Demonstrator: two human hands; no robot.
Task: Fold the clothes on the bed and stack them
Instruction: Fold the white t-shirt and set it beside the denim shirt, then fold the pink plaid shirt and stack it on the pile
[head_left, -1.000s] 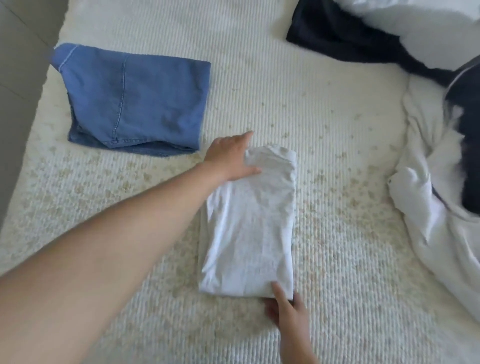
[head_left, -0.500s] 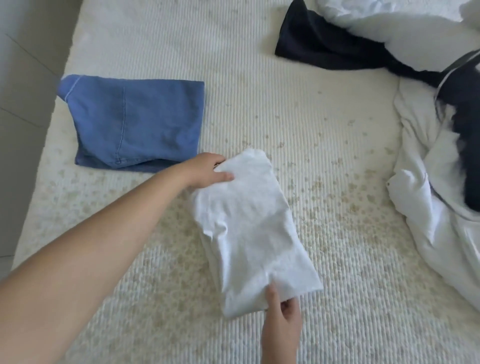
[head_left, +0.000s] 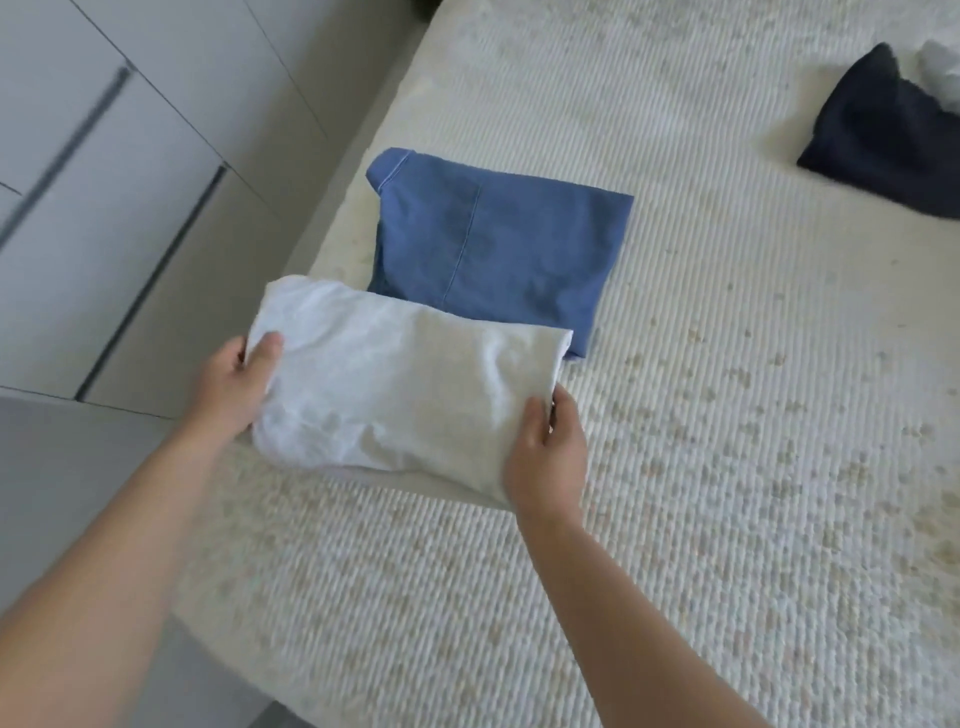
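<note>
We hold the folded white garment (head_left: 395, 384) between both hands, near the bed's left edge. Our left hand (head_left: 234, 387) grips its left end, thumb on top of the cloth and fingers curled under it. Our right hand (head_left: 545, 457) grips the right near corner, thumb pressed on the top layer and fingers wrapped round the edge. The hands sit well apart, one at each end of the bundle. The white garment lies crosswise in front of us, its far edge overlapping the near edge of the folded blue garment (head_left: 498, 254); we cannot tell whether it rests on the blue one or is held just above it. The blue garment lies flat on the bed (head_left: 727, 467), a stitched seam running down its middle and a rounded corner at its far left. A dark navy garment (head_left: 878, 140) lies well apart at the far right, with a bit of pale cloth (head_left: 940, 73) just behind it at the frame's edge. The bed cover is cream, ribbed, with faint tan speckles. To the left of the bed stand pale cabinet doors (head_left: 104, 182) with dark gaps between them.
</note>
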